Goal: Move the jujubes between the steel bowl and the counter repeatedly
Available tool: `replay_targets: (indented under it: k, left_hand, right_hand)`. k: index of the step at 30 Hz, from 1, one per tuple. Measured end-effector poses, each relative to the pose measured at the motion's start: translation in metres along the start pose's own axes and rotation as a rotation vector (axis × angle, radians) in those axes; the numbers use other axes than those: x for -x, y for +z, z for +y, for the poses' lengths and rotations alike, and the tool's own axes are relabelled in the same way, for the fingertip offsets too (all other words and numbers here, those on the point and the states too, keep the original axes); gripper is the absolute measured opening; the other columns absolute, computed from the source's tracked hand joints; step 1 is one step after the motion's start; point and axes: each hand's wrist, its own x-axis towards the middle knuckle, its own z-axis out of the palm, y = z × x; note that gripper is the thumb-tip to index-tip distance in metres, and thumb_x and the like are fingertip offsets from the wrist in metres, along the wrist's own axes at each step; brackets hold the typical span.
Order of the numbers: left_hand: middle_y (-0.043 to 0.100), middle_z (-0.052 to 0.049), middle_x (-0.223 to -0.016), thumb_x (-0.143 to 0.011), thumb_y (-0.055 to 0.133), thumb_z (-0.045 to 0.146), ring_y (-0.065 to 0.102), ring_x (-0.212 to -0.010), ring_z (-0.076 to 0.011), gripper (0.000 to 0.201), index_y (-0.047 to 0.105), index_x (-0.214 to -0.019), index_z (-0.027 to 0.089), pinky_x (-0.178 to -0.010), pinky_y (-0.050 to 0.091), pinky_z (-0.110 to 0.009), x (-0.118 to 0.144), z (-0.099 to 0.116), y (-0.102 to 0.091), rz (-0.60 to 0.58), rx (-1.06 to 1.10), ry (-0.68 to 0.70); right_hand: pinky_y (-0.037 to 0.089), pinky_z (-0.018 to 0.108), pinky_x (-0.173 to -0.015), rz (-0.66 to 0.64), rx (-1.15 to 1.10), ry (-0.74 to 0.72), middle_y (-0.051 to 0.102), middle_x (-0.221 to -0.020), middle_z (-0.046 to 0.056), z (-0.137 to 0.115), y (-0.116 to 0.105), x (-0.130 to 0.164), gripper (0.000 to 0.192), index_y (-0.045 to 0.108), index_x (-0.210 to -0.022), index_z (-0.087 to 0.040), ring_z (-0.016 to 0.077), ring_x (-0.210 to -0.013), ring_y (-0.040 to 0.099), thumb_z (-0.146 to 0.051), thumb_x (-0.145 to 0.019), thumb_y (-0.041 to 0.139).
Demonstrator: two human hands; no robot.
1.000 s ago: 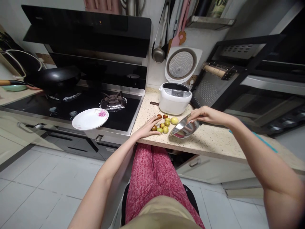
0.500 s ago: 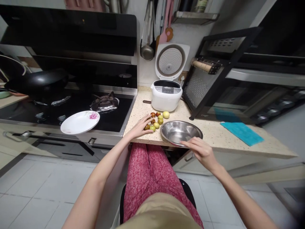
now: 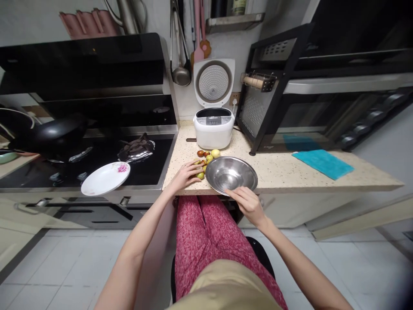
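Metal bowl: Tipped on its side one second ago, the metal bowl is now set level on the counter, and its left rim is brought closer to the fruits than half a second ago.
Right hand: The grip of the right hand is shifted from the far side of the bowl, a second ago, to the near rim, which is pinched by the fingertips; the thumb is mostly hidden.
Left hand: The left hand is held wide, its fingers spread along the left edge of the fruits; firm contact cannot be told.
Fruits: Green, yellow and red-brown pieces are clustered between the left hand and the bowl; some are partly covered by the fingers.
Bowl's inside: Bare, shining metal is shown.
Rice cooker: Behind the fruits, the rice cooker is left with its lid raised; its dark inside cannot be made out.
Plate: At the stove's front edge, a flower-printed plate is seen.
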Motion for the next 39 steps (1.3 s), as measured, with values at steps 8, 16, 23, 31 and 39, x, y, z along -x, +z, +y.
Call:
replay_targets:
  k: [8,16,23,31,39]
  left_hand:
    - [0.075,-0.014,-0.126,-0.097,0.069,0.044,0.067,-0.127,-0.0297,0.040,0.070,-0.130,0.022,-0.106,0.056,-0.054,0.002,0.013,-0.006,0.238,0.064,-0.086]
    - [0.076,-0.009,-0.125,-0.091,0.078,0.030,0.073,-0.117,-0.0266,0.048,0.066,-0.138,0.029,-0.102,0.060,-0.049,-0.005,0.048,0.013,0.473,0.203,0.045]
    - [0.077,-0.010,-0.124,-0.094,0.074,0.032,0.075,-0.113,-0.0262,0.045,0.066,-0.138,0.028,-0.099,0.062,-0.048,-0.005,0.064,0.024,0.409,0.315,0.058]
    - [0.076,-0.012,-0.124,-0.093,0.075,0.044,0.076,-0.114,-0.0267,0.049,0.062,-0.136,0.025,-0.097,0.064,-0.043,0.007,0.057,0.041,0.389,0.451,-0.095]
    - [0.070,-0.013,-0.134,-0.101,0.063,0.039,0.067,-0.128,-0.0262,0.040,0.059,-0.138,0.025,-0.112,0.054,-0.051,-0.002,0.052,0.030,0.428,0.317,-0.120]
  right_hand:
    - [0.059,0.046,-0.089,0.011,0.014,0.112,0.079,-0.110,0.010,-0.023,0.003,-0.014,0.040,0.065,-0.141,-0.027,0.0270,-0.101,0.072,-0.022,-0.101,0.062]
    - [0.060,0.044,-0.098,0.119,0.023,0.141,0.075,-0.127,0.011,-0.039,0.022,-0.044,0.057,0.051,-0.155,-0.029,0.0262,-0.116,0.072,-0.009,-0.102,0.050]
    - [0.060,0.043,-0.101,0.089,0.026,0.071,0.070,-0.138,0.013,-0.031,0.031,-0.051,0.060,0.046,-0.158,-0.025,0.0260,-0.126,0.068,-0.004,-0.102,0.045]
    - [0.061,0.045,-0.103,0.050,-0.103,0.126,0.073,-0.133,0.012,-0.035,0.027,-0.053,0.052,0.054,-0.152,-0.024,0.0261,-0.123,0.070,-0.009,-0.102,0.051]
    - [0.060,0.047,-0.103,-0.066,-0.020,0.232,0.074,-0.127,0.014,-0.002,-0.005,-0.062,0.036,0.064,-0.136,-0.018,0.0269,-0.118,0.071,-0.013,-0.102,0.052]
